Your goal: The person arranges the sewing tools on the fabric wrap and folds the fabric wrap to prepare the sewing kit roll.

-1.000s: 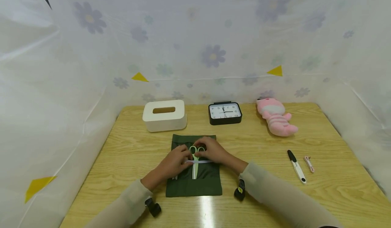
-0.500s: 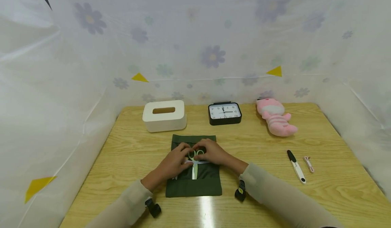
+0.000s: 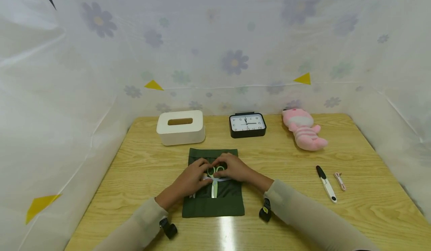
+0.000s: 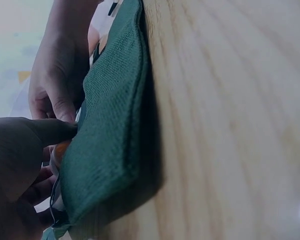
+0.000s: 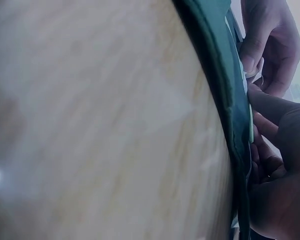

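Note:
Pale green scissors point(image 3: 214, 187) lie on a dark green cloth pouch point(image 3: 215, 208), handle loops away from the person, with a white strap point(image 3: 225, 178) across them. The left hand point(image 3: 190, 178) pinches the strap beside the scissors; in the right wrist view, a bit of white shows between that left hand's fingers point(image 5: 262, 45). At the handle loops, the right hand point(image 3: 234, 167) holds the scissors between curled fingers and thumb. Both hands' fingertips nearly meet there. In the left wrist view the pouch's edge point(image 4: 110, 125) hides most of the scissors.
Behind the pouch stand a white tissue box point(image 3: 180, 135) and a black-framed clock point(image 3: 247, 125). A pink plush toy point(image 3: 304, 131) lies at the back right. Black-and-white thread snips point(image 3: 326, 183) and a small pink-and-white item point(image 3: 340, 181) are on the right of the wooden table point(image 3: 286, 225).
The scissors' handle loops have shifted slightly toward the person and to the left. The right hand has come a little lower with them, while the left hand has barely moved.

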Motion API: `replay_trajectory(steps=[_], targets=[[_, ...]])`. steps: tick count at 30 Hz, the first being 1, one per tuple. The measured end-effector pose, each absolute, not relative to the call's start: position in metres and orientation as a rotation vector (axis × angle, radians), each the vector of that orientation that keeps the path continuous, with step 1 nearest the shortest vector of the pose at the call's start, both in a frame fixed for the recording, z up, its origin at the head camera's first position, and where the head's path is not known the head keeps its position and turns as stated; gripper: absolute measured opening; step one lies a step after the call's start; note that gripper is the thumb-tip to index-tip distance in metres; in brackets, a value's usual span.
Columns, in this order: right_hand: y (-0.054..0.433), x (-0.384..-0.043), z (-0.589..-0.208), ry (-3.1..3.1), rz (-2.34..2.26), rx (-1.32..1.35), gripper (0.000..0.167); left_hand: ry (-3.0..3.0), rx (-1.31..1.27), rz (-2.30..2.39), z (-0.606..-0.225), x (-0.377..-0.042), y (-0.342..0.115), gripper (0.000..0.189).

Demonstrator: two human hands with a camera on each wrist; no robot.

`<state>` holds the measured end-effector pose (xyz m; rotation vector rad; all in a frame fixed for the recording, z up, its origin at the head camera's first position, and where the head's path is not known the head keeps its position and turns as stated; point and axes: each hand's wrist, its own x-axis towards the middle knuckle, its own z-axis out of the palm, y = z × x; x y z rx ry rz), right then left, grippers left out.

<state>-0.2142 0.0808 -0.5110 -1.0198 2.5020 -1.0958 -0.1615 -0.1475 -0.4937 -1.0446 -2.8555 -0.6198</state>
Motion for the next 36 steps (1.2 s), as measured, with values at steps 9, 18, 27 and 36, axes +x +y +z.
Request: replay_trajectory(steps=[9, 18, 27, 36], targets=[[0.088, -0.213, -0.502, 2.496, -1.085, -0.959, 0.029, -2.881, -1.037, -0.63, -0.491, -0.162, -0.145, 0.04], [0.123, -0.21, -0.491, 2.55, -1.118, -0.913, 0.03, -2.878, -1.046, -0.6, -0.492, -0.164, -0.144, 0.041], [0.179, -0.198, -0.48, 2.633, -1.197, -0.81, 0.033, -2.856, -1.025, -0.507, -0.486, -0.162, -0.129, 0.042], [0.239, -0.18, -0.477, 2.741, -1.116, -0.711, 0.037, -2.831, -1.195, -0.382, -0.493, -0.168, -0.11, 0.041]])
